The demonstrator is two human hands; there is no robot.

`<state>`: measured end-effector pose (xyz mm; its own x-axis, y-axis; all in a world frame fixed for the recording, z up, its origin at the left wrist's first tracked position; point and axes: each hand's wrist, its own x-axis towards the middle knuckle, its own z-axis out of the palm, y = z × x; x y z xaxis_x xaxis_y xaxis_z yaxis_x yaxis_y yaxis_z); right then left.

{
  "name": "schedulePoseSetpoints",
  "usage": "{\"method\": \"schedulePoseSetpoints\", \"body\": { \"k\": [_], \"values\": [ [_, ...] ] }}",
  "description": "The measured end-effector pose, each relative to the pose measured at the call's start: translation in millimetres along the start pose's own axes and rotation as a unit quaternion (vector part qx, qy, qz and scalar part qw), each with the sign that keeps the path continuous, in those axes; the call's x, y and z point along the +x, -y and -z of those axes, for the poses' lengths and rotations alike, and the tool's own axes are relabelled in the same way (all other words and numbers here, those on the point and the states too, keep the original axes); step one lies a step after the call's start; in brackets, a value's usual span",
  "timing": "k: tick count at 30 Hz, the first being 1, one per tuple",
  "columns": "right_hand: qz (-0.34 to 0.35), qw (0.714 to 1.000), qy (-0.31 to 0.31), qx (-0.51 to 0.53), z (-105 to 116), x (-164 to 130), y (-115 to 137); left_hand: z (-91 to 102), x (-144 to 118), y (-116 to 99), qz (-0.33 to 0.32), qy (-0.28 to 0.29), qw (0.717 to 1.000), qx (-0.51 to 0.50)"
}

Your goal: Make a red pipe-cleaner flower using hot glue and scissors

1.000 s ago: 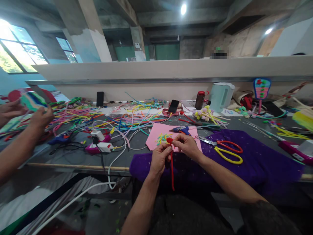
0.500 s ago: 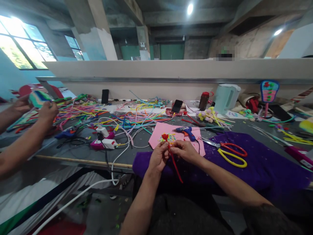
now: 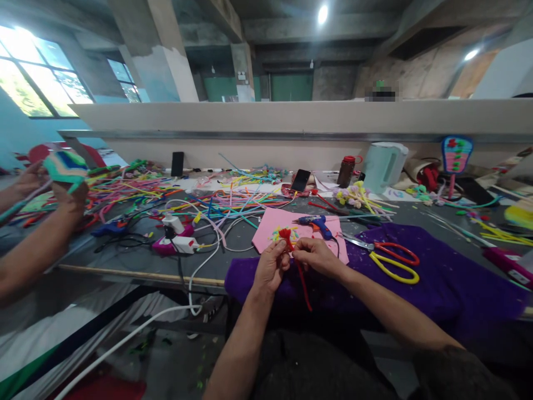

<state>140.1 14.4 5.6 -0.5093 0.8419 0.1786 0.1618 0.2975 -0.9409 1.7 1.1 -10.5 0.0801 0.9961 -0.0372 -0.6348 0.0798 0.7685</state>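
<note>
At the near table edge, over the purple cloth [image 3: 437, 278], you hold one red pipe cleaner [image 3: 300, 275]: your left hand [image 3: 270, 268] pinches it near its curled top, your right hand [image 3: 317, 256] pinches it just beside, at 3 o'clock of the left; the two hands almost touch. The free tail hangs down toward 5 o'clock, over the cloth's edge. Step in hand, by my reading: shaping the curled red head at the top of the stem. The next move would call for a firm left pinch while the right fingers turn the wire tightly, close to the coil. Count: one pink sheet [image 3: 270, 230] at 12 o'clock of your hands, one blue glue gun [image 3: 316, 223] on it, one pair of scissors [image 3: 389, 256] with red and yellow handles at 3 o'clock, two phones [image 3: 300, 180] propped farther back. Loose pipe cleaners [image 3: 216, 203] at 10 o'clock: too many to count. Another person's hands [image 3: 70, 194] at 9 o'clock hold one striped piece [image 3: 65, 165].
</note>
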Motion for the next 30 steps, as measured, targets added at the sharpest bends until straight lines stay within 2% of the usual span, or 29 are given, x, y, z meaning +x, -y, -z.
{"method": "schedulePoseSetpoints", "body": {
  "k": [7,12,21,30],
  "values": [
    [-0.012,0.999,0.044,0.029,0.6,-0.1,2.0,0.8,1.1,0.8,0.015,-0.008,1.000,0.022],
    [-0.007,0.999,0.032,0.006,-0.5,-0.8,2.1,0.5,0.7,1.7,-0.003,-0.002,0.999,0.041],
    [0.006,0.999,0.021,-0.029,-1.4,-1.8,1.4,-1.8,-1.2,4.6,-0.035,-0.024,0.996,0.084],
    [0.015,0.997,0.001,-0.073,-3.3,-2.8,-0.2,-0.4,-0.1,6.4,-0.038,-0.032,0.994,0.097]
  ]
}}
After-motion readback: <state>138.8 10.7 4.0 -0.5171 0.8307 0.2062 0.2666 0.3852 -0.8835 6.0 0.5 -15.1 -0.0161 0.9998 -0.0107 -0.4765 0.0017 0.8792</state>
